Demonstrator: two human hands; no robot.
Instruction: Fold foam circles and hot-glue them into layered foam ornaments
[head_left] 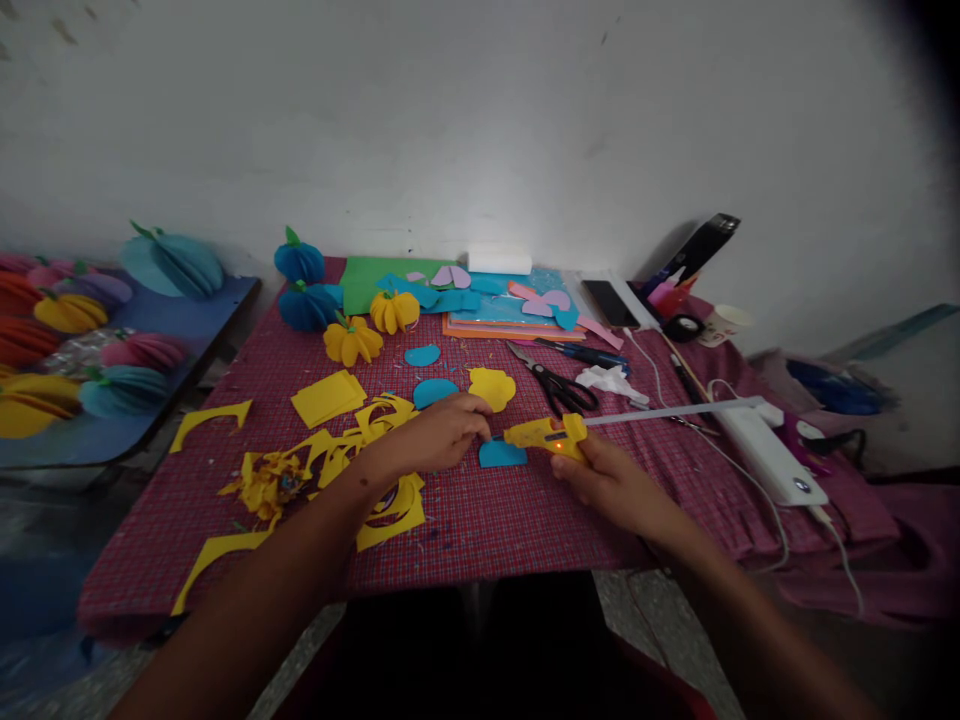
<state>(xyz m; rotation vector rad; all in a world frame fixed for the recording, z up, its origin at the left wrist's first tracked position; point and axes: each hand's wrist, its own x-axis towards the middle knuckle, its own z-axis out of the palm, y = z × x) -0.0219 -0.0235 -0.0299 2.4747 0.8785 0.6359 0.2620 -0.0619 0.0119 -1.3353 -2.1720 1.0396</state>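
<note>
My right hand (604, 482) is wrapped round a yellow glue gun (551, 436) with an orange light and a long pale glue stick out of its back. The nozzle points left, just above a folded blue paper piece (502, 454) on the checked cloth. My left hand (444, 432) is beside that piece, fingers bent downward and close together; whether they pinch anything is too small to tell. Beyond my left hand lie a blue rounded piece (435, 392), a smaller blue one (422, 355) and a yellow rounded piece (493, 388).
Yellow paper scraps (375, 440) cover the left of the table. Black-handled scissors (559, 388), a phone (609, 303) and a white power strip (772, 458) with cables lie to the right. Yellow paper pumpkins (352, 342) stand at the back left.
</note>
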